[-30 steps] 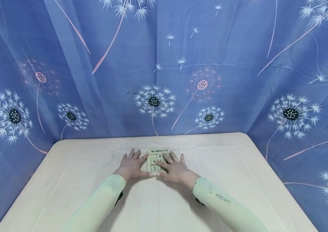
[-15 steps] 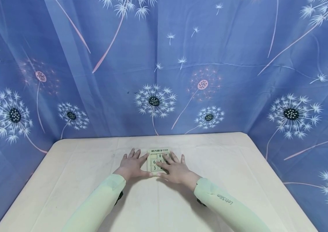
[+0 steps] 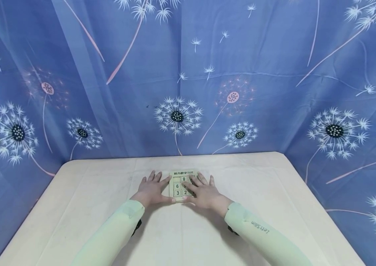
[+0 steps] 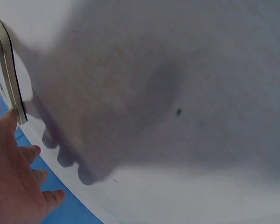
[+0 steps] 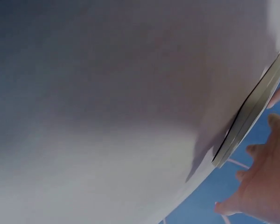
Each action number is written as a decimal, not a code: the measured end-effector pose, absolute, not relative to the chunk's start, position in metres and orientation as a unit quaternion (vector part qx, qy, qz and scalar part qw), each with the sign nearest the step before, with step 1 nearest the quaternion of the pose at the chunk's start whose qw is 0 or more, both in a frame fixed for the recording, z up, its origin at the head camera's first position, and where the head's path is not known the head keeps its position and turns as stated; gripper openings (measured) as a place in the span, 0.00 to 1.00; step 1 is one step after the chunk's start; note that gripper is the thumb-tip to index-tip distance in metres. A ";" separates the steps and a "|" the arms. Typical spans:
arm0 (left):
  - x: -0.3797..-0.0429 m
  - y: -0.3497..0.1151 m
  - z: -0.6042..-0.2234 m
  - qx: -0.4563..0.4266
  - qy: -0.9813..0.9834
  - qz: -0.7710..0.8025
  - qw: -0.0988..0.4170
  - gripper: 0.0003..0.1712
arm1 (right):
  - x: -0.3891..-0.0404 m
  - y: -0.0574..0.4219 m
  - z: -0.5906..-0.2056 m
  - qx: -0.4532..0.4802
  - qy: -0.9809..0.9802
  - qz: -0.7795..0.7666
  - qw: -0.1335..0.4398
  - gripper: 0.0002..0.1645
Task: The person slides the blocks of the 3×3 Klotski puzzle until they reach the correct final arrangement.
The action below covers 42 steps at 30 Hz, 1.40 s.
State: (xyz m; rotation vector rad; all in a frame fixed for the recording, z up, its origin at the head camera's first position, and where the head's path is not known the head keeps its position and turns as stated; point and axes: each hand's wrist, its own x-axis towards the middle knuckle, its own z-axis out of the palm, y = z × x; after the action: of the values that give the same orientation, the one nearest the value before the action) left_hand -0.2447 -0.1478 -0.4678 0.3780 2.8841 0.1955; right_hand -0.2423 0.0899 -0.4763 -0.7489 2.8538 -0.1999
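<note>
- We find the number puzzle (image 3: pixel 172 189) flat on the table (image 3: pixel 181 236), directly between the left hand (image 3: pixel 151 190) and the right hand (image 3: pixel 205 193).
- We judge that its long axis runs away from the person, with the printed heading (image 3: pixel 183 173) at its far end.
- Of the two, we count the right hand as nearer the puzzle's middle: it reaches over the right-hand column, while the left stays outside the left edge.
- We see the left hand spread wide with nothing in its grasp; its index fingertip meets the puzzle's left edge towards the far corner, its thumb the near-left corner.
- We see the right hand spread too, gripping nothing, its fingers over the tiles and its thumb at the puzzle's near edge; we cannot tell how firmly any fingertip presses.
- In the puzzle's far-left corner we notice a blank cell (image 3: pixel 176 180), with the 8 tile (image 3: pixel 183 179) to its right and the 6 tile (image 3: pixel 177 186) on its near side.
- Beyond the puzzle we see a blue curtain (image 3: pixel 124 111).
</note>
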 end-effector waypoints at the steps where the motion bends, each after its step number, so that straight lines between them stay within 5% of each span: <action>1: -0.245 -0.148 -0.468 0.129 0.983 0.065 0.113 0.56 | -0.243 0.091 -0.476 -0.248 0.962 -0.069 0.094 0.41; 42: -0.245 -0.145 -0.468 0.120 0.984 0.062 0.113 0.56 | -0.258 0.098 -0.477 -0.209 0.968 -0.082 0.107 0.40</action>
State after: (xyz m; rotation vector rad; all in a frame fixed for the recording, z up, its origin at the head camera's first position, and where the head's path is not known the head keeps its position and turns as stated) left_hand -0.2454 -0.1452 -0.4680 0.3528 2.8884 0.1832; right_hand -0.2580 0.0975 -0.4775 -0.6166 2.8507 -0.2407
